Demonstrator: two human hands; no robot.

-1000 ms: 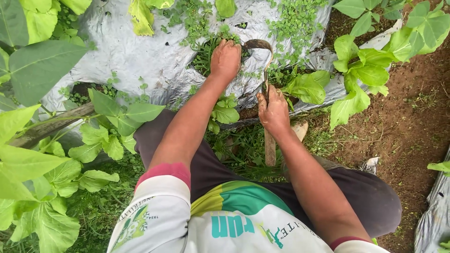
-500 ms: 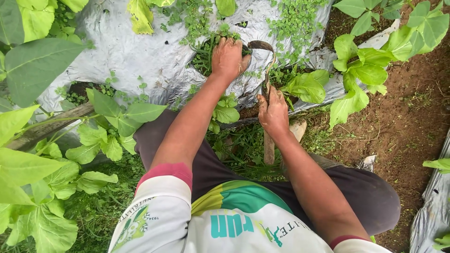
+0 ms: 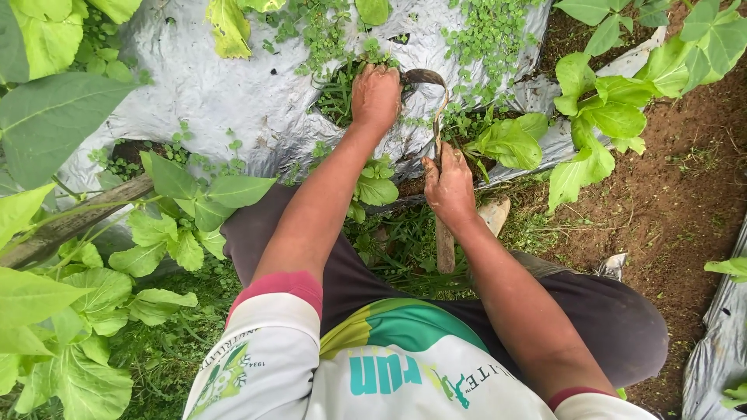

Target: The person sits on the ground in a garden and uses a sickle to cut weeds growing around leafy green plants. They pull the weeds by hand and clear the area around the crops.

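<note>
Weeds (image 3: 342,89) fill a round hole in the silver mulch sheet (image 3: 210,85), near the sheet's upper middle, and the left hand (image 3: 375,95) is pressed down into them, fingers curled shut on a tuft of grassy blades. At the sheet's left edge, broad green leaves (image 3: 54,101) overhang it, and a grey pole (image 3: 74,222) lies slanting along its lower left border. Another hole (image 3: 128,152) with dark soil and small sprouts sits at the lower left of the sheet. A yellowing leaf (image 3: 229,27) hangs over the top edge.

Just right of the left hand, the curved dark blade of a sickle (image 3: 426,78) hooks into the same clump, its tip touching the weeds beside the knuckles. The sickle's thin neck runs down to a wooden handle (image 3: 444,245), and the right hand (image 3: 450,187) is wrapped tight round that handle, thumb up along it, at the sheet's lower edge. A small leafy plant (image 3: 377,187) grows between the two forearms.

Creeping small-leaved weeds (image 3: 490,35) spread over the sheet's upper right part. A larger leafy plant (image 3: 599,124) stands at the right edge, and beyond it lies bare brown soil (image 3: 677,210). A second silver sheet (image 3: 720,342) shows at the far right.
</note>
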